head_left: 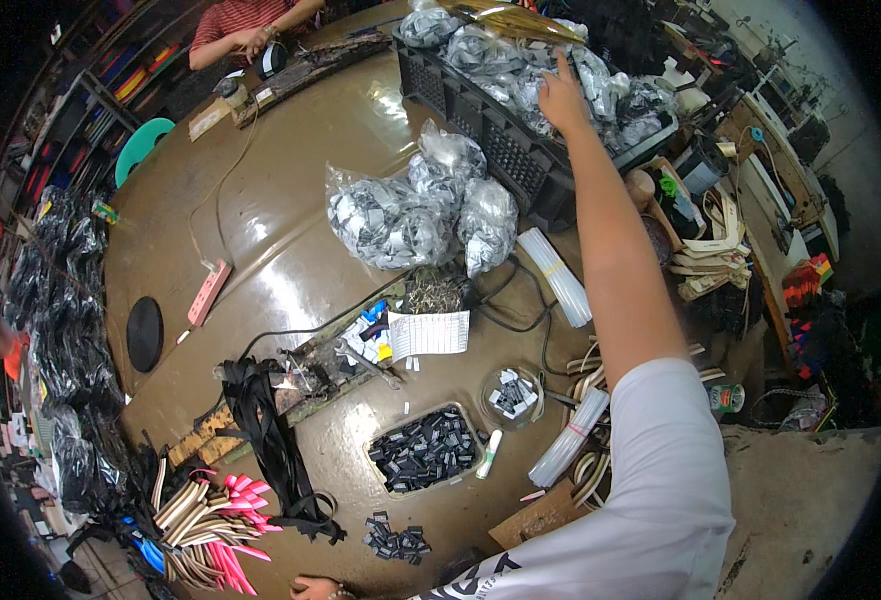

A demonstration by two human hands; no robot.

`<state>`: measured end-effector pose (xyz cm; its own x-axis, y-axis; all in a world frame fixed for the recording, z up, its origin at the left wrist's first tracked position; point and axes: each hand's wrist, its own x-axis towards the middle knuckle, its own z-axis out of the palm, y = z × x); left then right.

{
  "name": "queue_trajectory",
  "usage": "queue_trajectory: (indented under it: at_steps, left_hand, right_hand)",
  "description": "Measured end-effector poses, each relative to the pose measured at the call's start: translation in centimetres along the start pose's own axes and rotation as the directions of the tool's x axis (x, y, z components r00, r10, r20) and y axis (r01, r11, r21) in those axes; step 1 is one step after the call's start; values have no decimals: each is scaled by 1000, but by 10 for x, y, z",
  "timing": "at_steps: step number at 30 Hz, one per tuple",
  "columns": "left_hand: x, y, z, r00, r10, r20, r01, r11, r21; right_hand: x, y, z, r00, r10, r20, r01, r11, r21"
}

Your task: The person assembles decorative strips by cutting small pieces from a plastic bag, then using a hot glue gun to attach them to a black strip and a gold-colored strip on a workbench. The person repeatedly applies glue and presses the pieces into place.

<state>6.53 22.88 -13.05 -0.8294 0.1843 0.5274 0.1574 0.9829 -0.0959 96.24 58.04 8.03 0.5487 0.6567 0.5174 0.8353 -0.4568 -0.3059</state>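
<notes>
Tho straight-armed, R fingers [563, 78] at bags [594, 80], index out, grip unclear; ditto L hand [315, 588].

Right hand [563, 103]: one, bare, at the full reach of the arm. Index finger [562, 66] extended, pointing away from the body; a shorter digit, apparently the thumb, bent on its left side. Remaining fingers not distinguishable; grip undetermined.

Right wrist [578, 132]: directly behind the fingers, roughly in line with them.

Right forearm [615, 230]: bare, running back from the fingers toward the body, widening to the elbow; nearly straight.

Right upper arm: farthest back from the fingers, covered by a white sleeve [670, 430].

Left hand [312, 588]: one, partial, cut by the lower edge; well apart from the right fingers, close to the body. Fingers directed leftward; closure undetermined.
</notes>
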Motion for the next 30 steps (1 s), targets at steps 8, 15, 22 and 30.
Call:
queue_trajectory:
  at_steps: [8,15,22,30]
  left_hand:
    - [5,2,-2,999,40,-34,-40,999,1]
    - [-1,1,-9,998,58,-13,-59,998,-12]
    - [14,0,14,999,23,-27,-23,1000,-7]
    - [5,-7,-8,987,-4,158,1,1000,16]
  right_hand:
    - [6,-19,17,999,10,52,-1,985,-172]
    - [5,-13,2,996,36,-82,-37,999,-13]
    - [48,-3,-69,899,-124,-420,170,983,72]
    - [1,-63,-216,671,-178,-719,495,830,257]
